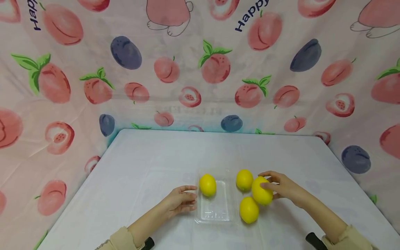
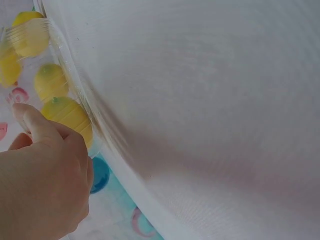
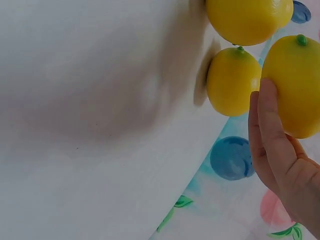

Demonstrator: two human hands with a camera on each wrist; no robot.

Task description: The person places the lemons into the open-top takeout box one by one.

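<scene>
The right hand (image 1: 285,186) clamps its fingers on a yellow oval lemon (image 1: 261,193) right of the clear rectangular plastic tray (image 1: 218,205), opposite the left hand (image 1: 178,202), fingers parted.

one lemon (image 1: 207,185) in clear tray (image 1: 215,209), three lemons (image 1: 249,210) outside
</scene>
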